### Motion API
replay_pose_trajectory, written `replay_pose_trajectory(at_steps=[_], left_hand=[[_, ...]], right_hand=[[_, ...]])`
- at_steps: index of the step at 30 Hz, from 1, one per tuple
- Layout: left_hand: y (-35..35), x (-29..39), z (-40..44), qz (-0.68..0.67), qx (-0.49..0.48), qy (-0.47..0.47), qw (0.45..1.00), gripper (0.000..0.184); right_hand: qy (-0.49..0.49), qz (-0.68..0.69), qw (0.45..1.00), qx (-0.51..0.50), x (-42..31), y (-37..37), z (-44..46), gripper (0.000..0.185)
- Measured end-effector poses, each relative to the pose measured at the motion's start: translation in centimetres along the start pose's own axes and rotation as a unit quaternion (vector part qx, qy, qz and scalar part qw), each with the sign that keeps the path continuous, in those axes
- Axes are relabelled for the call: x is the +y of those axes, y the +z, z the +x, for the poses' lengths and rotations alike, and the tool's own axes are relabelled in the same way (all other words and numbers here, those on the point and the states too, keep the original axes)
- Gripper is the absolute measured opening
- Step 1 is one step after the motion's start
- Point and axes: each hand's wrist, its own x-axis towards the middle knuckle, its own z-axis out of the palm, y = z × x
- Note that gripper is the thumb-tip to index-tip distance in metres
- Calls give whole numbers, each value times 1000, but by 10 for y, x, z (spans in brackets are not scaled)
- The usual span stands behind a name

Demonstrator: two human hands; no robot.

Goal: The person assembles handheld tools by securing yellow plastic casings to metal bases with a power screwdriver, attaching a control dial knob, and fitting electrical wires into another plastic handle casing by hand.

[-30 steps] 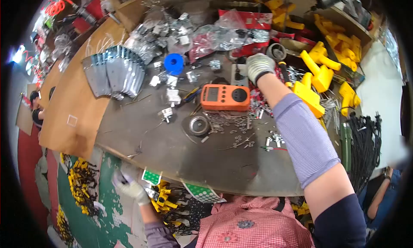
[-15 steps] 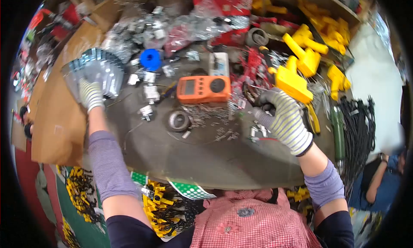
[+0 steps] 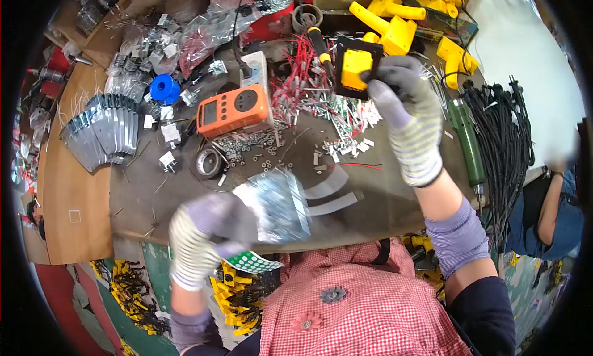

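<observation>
Since the last picture, the left hand [image 3: 204, 232] has come from the fan of silver sheets [image 3: 102, 130] to the front of the counter [image 3: 395, 208], and one shiny silver sheet [image 3: 278, 205] is there now. The right hand [image 3: 411, 121] has gone up next to a black frame [image 3: 352, 94] with yellow showing inside it.

The shiny silver sheet is at the front part of the counter, just to the right of the left hand. Two pale strips [image 3: 330, 186] stick out of its right side. The sheet and the left hand are blurry, so I cannot tell if the left fingers are clamped on it.

The right thumb and fingers bend close to each other at the edge of the black frame. I cannot tell if they grip it.

Behind the sheet are a dark roll of tape [image 3: 210, 163], some little nuts [image 3: 247, 147] and an orange meter [image 3: 233, 111]. Red wires [image 3: 299, 66] lie in a messy heap near a screwdriver [image 3: 320, 49]. A blue ring [image 3: 164, 88] is to the left. Far right, a green tool [image 3: 467, 143] lies beside black cables [image 3: 503, 127].
</observation>
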Motion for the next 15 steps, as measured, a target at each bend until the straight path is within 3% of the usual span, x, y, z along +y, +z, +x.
replay_pose_trajectory(at_steps=[2, 3, 5, 8, 11, 12, 15], left_hand=[[19, 9, -6, 50, -109, 54, 991, 65], [24, 11, -9, 85, -160, 56, 982, 71], [33, 8, -15, 90, -180, 32, 979, 76], [31, 28, 1, 60, -168, -11, 984, 86], [44, 79, 40, 74, -175, 46, 981, 91], [56, 95, 41, 125, -188, 53, 973, 89], [110, 105, 28, 255, -135, 121, 950, 58]], right_hand=[[-152, -212, 965, -11, -20, -32, -6, 10], [-182, -346, 918, -71, -36, -46, -14, 13], [-207, -459, 843, -193, -54, -67, -36, 14], [-189, -473, 820, -260, -37, -74, -87, 11], [-123, -472, 794, -362, -22, -71, -112, 22], [-94, -466, 790, -387, -30, -71, -110, 33], [-64, -429, 797, -420, -44, -79, -97, 42]])
